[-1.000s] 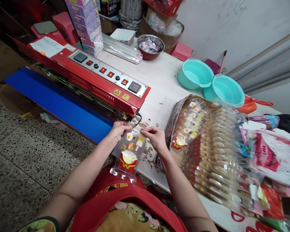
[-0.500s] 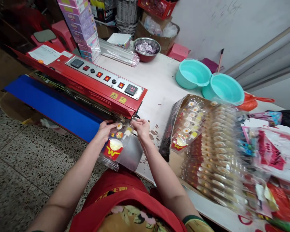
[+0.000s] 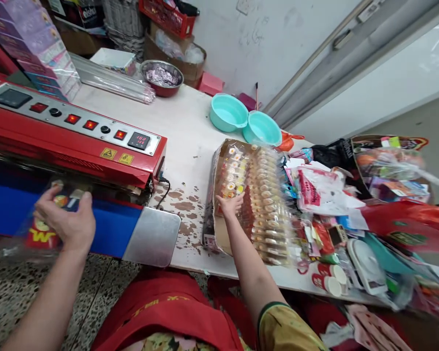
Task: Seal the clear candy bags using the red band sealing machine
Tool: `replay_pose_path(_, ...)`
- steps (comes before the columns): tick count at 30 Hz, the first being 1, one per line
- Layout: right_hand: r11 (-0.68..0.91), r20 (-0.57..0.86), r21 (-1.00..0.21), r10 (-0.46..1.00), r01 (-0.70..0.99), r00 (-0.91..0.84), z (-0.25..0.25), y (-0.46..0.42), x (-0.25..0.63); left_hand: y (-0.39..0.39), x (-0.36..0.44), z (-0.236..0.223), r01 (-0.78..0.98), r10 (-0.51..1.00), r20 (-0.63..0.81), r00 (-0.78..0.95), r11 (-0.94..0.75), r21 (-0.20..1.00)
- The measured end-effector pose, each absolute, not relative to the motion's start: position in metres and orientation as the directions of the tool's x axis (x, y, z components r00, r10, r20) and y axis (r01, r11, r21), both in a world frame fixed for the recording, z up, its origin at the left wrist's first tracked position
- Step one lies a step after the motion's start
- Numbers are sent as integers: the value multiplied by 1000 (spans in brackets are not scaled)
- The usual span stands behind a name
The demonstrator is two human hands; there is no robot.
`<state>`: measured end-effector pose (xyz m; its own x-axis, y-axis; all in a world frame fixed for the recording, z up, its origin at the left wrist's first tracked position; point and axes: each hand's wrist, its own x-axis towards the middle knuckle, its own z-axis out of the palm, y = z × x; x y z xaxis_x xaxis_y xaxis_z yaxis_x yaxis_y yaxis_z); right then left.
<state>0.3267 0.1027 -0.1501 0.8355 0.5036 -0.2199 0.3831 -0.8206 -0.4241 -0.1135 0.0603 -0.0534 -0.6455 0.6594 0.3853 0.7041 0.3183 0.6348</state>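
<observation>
My left hand point(image 3: 68, 217) is over the blue conveyor belt point(image 3: 111, 222) of a red band sealing machine point(image 3: 76, 151). Its thumb and fingers are apart, resting on or just above a clear plastic bag point(image 3: 42, 238) with a red and yellow fries-box item inside; the bag's upper edge lies along the machine's slot. Over on the right, my right hand point(image 3: 232, 204) reaches to a cardboard box point(image 3: 220, 234) with its fingers spread. It is at the lower end of a filled clear bag point(image 3: 236, 168) showing small egg shapes. Several similar bags point(image 3: 269, 209) stand in a row beside it.
A metal plate point(image 3: 155, 236) adjoins the belt's end, with a black cable point(image 3: 164, 190) behind. Two turquoise basins point(image 3: 229, 112) stand at the back, near a metal bowl point(image 3: 163, 78) of small packets. Packaging clutter point(image 3: 314, 190) and paper cups point(image 3: 327, 282) cover the right side.
The view has swung right. My left hand has moved left along the belt with the bag. My right hand has left that bag and moved over to the bags in the box.
</observation>
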Motion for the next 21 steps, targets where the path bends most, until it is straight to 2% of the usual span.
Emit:
replay_pose_path(4, -800, -207, -413, 549, 436, 810, -148, 99, 325, 34, -54, -55, 774, 769, 407, -494, 175, 608)
replay_pose_path(7, -696, -80, -466, 648, 546, 757, -104, 88, 324, 22, -8, -52, 671, 869, 262, -420, 103, 734)
replay_pose_path(9, -566, 10, -491, 756, 662, 654, -67, 75, 315, 19, 26, -46, 469, 953, 55, -297, 96, 878)
replay_pose_path(11, -418, 73, -510, 850, 752, 521, -35, 58, 297, 21, 59, -38, 213, 986, -146, -78, 160, 964)
replay_pose_path(14, -183, 111, -570, 949, 801, 296, -9, 30, 262, 34, 95, -25, -160, 930, -302, 209, 337, 928)
replay_pose_path(17, -22, 117, -709, 982, 705, 148, -4, 19, 239, 46, 99, -16, -406, 887, -336, 316, 447, 797)
replay_pose_path(21, -3, 62, -907, 988, 422, 140, 3, 44, 241, 42, 65, -10, -378, 845, -411, 343, 525, 763)
